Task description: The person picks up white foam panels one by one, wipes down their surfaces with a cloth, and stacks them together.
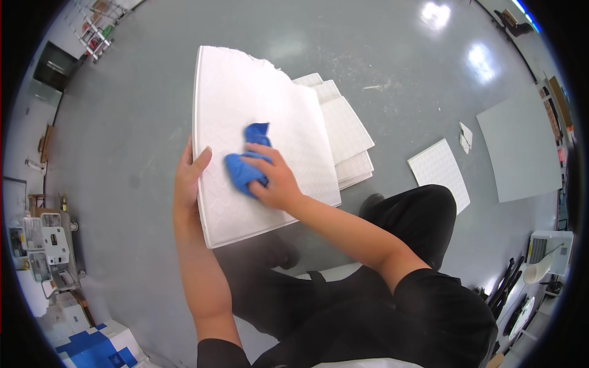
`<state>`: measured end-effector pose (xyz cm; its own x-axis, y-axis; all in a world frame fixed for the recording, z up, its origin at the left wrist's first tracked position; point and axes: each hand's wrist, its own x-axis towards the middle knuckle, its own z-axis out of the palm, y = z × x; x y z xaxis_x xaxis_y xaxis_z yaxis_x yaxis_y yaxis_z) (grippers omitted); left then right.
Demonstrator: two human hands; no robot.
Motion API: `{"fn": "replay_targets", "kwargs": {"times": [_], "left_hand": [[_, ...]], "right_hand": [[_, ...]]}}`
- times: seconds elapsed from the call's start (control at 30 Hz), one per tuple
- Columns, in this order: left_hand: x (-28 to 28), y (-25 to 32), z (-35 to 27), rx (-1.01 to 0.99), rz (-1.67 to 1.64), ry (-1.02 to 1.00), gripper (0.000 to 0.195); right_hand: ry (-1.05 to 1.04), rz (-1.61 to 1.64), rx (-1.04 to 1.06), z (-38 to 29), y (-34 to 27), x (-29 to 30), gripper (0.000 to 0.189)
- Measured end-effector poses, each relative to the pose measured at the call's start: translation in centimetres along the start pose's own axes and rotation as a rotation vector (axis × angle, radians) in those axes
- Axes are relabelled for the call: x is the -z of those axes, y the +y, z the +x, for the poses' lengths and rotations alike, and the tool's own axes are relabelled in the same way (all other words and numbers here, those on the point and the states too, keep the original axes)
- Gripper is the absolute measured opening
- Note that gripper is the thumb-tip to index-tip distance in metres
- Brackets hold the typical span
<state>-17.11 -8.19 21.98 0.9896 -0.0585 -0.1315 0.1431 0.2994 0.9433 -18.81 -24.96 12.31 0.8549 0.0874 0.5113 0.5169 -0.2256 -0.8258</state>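
A white embossed foam panel (285, 124) with a diamond pattern and a ragged far edge is held up before me at a tilt. My left hand (189, 170) grips its left edge, thumb on the patterned face and fingers behind. Against that face my right hand (271, 177) presses a crumpled blue cloth (246, 172), a loose corner sticking out beyond the fingers. Behind the panel, several similar white panels (347, 129) lie in a fanned stack on the grey floor; the held one hides part of them.
Another white panel (439, 170) lies right of my knee, near small torn white pieces (465, 138). Farther right is a large grey sheet (522, 147). A loaded cart (53, 248) stands at left, above a blue-and-white box (99, 347). A portable machine with a hose (547, 253) is at right.
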Motion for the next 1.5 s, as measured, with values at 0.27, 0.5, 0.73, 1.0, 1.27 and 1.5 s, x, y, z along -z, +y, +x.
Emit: {"fn": "replay_targets", "kwargs": {"times": [0.27,0.5,0.73,1.0,1.27,1.5], "left_hand": [[-1.0,1.1,-0.6,0.019,0.082,0.044,0.073],[-3.4,1.6,-1.3,0.005,0.091,-0.010,0.074],[-5.0,1.5,-1.3,0.014,0.045,-0.028,0.076],[-4.6,1.3,-0.4,-0.003,0.091,0.010,0.074],[-5.0,1.2,-0.4,-0.006,0.064,-0.040,0.073],[-3.9,1.3,-0.9,-0.003,0.081,-0.006,0.075]], "right_hand": [[0.237,-0.105,-0.833,-7.0,15.2,2.0,0.035],[0.231,-0.128,-0.434,-0.7,9.9,1.3,0.039],[0.202,-0.044,-0.221,4.0,8.7,3.0,0.036],[0.306,-0.144,-1.367,-15.1,22.6,5.8,0.043],[0.512,0.580,-1.659,-23.2,26.9,8.6,0.034],[0.423,1.433,-1.534,-23.3,22.3,7.9,0.036]]}}
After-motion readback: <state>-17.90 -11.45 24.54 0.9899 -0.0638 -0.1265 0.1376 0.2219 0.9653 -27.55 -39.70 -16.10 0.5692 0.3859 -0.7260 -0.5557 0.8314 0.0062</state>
